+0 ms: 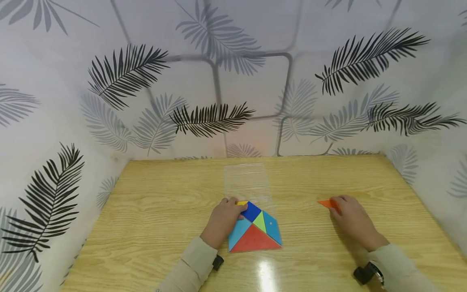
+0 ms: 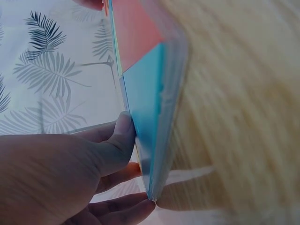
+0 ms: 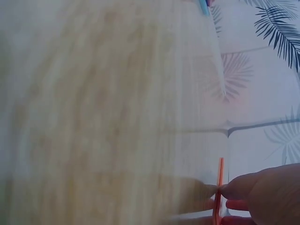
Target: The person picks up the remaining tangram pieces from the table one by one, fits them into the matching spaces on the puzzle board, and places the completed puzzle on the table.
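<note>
A flat clear tray of tangram pieces lies on the table: a blue square [image 1: 251, 212], light green triangle [image 1: 259, 222], large red triangle [image 1: 253, 240], light blue triangle [image 1: 238, 232], and a blue piece [image 1: 271, 228] with a small white dot. A yellow piece [image 1: 242, 202] shows partly beside my left hand [image 1: 224, 219]. That hand grips the tray's upper left, thumb on the pieces and fingers at the edge [image 2: 119, 126]. Well to the right, my right hand [image 1: 354, 219] pinches an orange tangram triangle [image 1: 324, 203] by thumb and fingers; in the right wrist view it appears edge-on [image 3: 218, 192].
A clear plastic sheet or lid [image 1: 246, 178] lies flat behind the tray. The wooden table [image 1: 164, 194] meets a leaf-patterned cloth [image 1: 248, 93] at the back and sides. Each wrist carries a small black device, such as the one below the right sleeve [image 1: 365, 273].
</note>
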### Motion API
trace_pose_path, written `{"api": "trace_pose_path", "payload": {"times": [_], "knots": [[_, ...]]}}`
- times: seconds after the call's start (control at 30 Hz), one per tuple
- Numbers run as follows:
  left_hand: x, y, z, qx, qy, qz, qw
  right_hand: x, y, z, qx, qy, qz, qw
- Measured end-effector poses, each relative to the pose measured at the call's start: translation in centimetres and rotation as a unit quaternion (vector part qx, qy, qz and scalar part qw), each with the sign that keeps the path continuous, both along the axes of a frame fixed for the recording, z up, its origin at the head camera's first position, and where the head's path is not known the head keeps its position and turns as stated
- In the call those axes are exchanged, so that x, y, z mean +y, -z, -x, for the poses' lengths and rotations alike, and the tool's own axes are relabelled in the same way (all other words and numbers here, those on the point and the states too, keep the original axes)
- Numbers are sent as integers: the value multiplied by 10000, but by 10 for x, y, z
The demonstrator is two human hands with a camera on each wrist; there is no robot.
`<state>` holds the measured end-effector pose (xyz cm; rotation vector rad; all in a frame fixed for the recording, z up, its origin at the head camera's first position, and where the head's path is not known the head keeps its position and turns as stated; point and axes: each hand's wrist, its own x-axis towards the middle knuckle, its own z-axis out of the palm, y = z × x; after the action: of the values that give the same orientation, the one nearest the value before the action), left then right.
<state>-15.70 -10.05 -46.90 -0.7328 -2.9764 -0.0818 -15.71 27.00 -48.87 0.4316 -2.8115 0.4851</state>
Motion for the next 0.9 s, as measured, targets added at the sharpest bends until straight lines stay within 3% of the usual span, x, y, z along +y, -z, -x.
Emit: {"api": "trace_pose_path", "payload": {"times": [0.3, 0.67, 0.77, 0.9], "knots": [[0, 0, 0, -7, 31, -96, 9999, 6, -2, -4, 302, -129, -73, 9994], [1, -2, -1, 51, 59, -142, 9999, 4, -7, -8, 549, -246, -654, 9960], [1, -2, -1, 88, 60, -108, 9999, 3, -7, -8, 825, -249, -761, 9934], [1, -1, -1, 27, 19, -115, 9999, 3, -6, -7, 580, -90, -776, 9953]]}}
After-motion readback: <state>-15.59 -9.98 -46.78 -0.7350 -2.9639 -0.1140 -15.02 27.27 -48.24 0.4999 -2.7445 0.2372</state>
